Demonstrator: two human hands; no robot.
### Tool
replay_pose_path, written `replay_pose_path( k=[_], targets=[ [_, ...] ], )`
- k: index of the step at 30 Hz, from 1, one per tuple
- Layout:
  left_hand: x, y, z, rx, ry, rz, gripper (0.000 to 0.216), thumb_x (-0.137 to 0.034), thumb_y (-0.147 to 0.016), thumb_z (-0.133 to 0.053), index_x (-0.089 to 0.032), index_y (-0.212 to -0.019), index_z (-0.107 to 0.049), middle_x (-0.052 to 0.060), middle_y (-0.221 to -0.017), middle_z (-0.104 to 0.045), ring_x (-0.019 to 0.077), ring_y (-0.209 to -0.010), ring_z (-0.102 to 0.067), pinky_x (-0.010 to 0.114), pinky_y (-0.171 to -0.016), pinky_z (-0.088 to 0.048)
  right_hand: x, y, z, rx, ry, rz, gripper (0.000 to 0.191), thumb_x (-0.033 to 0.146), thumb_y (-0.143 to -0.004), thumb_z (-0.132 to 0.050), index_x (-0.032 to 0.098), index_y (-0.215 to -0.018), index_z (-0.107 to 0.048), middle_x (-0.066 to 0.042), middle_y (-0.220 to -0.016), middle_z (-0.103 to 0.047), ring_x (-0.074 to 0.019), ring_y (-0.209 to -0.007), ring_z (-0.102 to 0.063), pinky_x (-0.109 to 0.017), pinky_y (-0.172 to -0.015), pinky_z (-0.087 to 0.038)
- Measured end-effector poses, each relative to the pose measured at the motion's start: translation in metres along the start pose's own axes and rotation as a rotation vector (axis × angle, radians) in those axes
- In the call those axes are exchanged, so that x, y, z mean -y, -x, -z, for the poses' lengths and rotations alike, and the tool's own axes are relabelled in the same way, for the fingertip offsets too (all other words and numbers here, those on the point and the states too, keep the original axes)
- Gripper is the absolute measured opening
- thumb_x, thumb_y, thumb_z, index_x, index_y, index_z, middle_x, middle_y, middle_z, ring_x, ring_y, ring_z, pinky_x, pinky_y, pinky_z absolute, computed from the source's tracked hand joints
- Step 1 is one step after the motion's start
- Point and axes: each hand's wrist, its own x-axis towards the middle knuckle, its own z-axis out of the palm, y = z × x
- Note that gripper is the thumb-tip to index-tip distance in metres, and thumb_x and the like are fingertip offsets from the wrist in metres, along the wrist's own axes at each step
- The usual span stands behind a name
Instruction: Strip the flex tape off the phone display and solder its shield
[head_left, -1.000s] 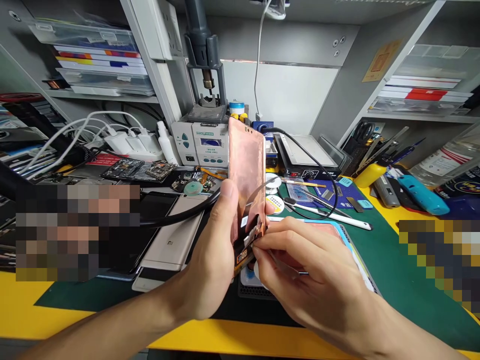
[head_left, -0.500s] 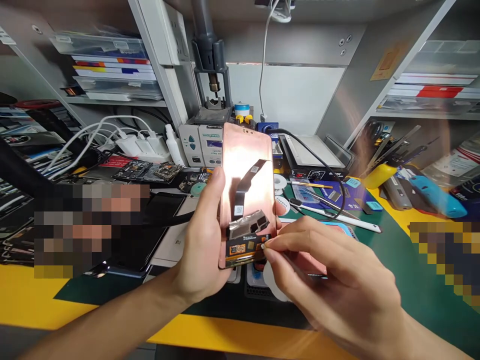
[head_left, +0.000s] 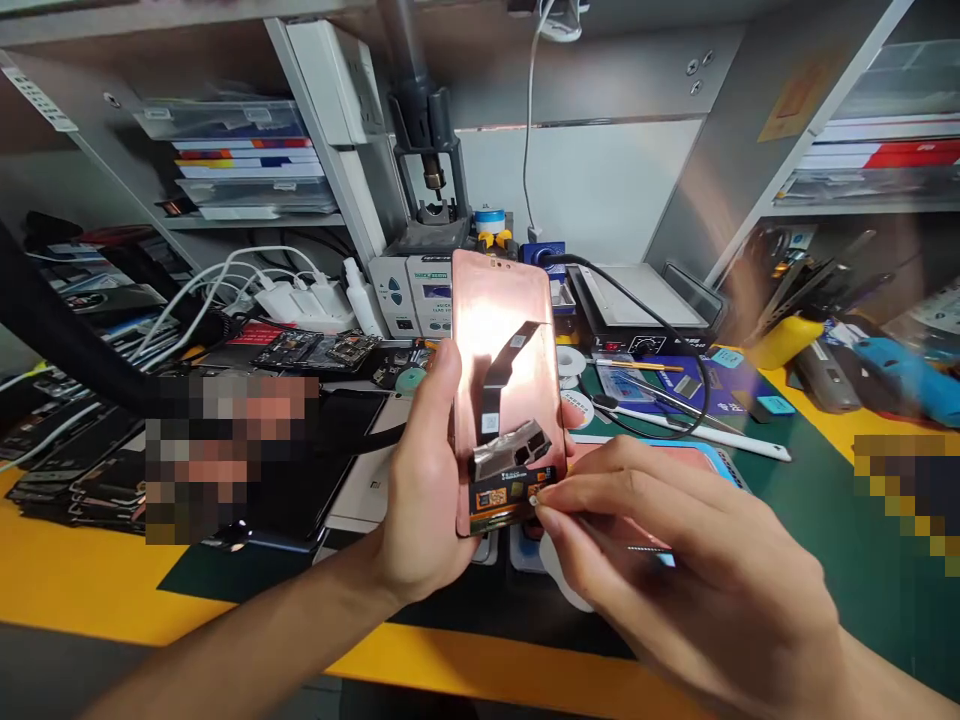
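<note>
My left hand (head_left: 420, 470) holds a phone screen assembly (head_left: 517, 300) upright by its edges, the copper-coloured back facing me. A black flex cable (head_left: 495, 378) runs over that back. Below it, a piece of crumpled silvery film (head_left: 510, 452) sticks up above a dark circuit strip (head_left: 517, 490) with gold contacts. Thumb and fingers of my right hand (head_left: 690, 560) are pinched together at the strip's right end. A tiny pale tip (head_left: 534, 499) shows at the fingertips; what it belongs to is hidden.
Phone boards (head_left: 322, 350) and a dark phone (head_left: 337, 450) lie at the left. Behind stand a white soldering station (head_left: 409, 295) and a flat heating plate (head_left: 645, 300). A white brush-like tool (head_left: 720, 435) lies at the right, near a yellow-handled tool (head_left: 784, 342). A black cable arches over the mat.
The whole view has shifted slightly right and down. Both hands keep their hold, and my right fingertips stay at the lower right corner of the screen assembly.
</note>
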Motion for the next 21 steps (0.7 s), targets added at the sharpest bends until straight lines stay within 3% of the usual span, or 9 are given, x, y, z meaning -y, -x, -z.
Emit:
replay_pose_path(
  k=[7,13,18,21],
  targets=[
    [0.006,0.007,-0.001,0.086,-0.003,-0.004,0.06,-0.065,-0.1,-0.044,-0.017,-0.103,-0.079,0.008,-0.088,-0.08,0.0226,-0.084,-0.076,0.03,-0.079,-0.06,0.0,-0.004,-0.004,-0.028,0.087,0.042,0.014,0.001,-0.086,-0.072,0.013,-0.093,-0.073,-0.004,-0.081,-0.075,-0.0117,-0.076,-0.073,-0.024,-0.095,-0.061],
    [0.011,0.008,0.002,0.104,-0.023,-0.011,0.062,-0.068,-0.1,-0.043,-0.017,-0.103,-0.079,0.007,-0.082,-0.076,0.0277,-0.096,-0.075,0.035,-0.086,-0.058,-0.001,-0.004,-0.007,-0.059,0.153,0.03,0.013,0.002,-0.088,-0.069,0.015,-0.089,-0.074,-0.005,-0.078,-0.075,-0.0113,-0.075,-0.074,-0.017,-0.076,-0.061],
    [0.012,0.008,0.0,0.127,-0.027,0.015,0.062,-0.075,-0.092,-0.051,-0.018,-0.091,-0.076,0.003,-0.071,-0.067,0.0187,-0.069,-0.067,0.029,-0.067,-0.057,-0.002,0.0,-0.007,-0.052,0.205,0.056,0.013,0.003,-0.087,-0.07,0.015,-0.09,-0.073,-0.007,-0.089,-0.08,-0.0141,-0.08,-0.076,-0.022,-0.076,-0.061],
    [0.011,0.009,0.0,0.102,-0.043,0.023,0.063,-0.079,-0.086,-0.057,-0.018,-0.087,-0.072,0.001,-0.07,-0.064,0.015,-0.064,-0.062,0.026,-0.064,-0.055,-0.003,0.003,-0.007,-0.03,0.207,0.08,0.01,0.004,-0.088,-0.07,0.014,-0.09,-0.073,-0.009,-0.093,-0.081,-0.0162,-0.086,-0.077,-0.024,-0.075,-0.06]
  ],
)
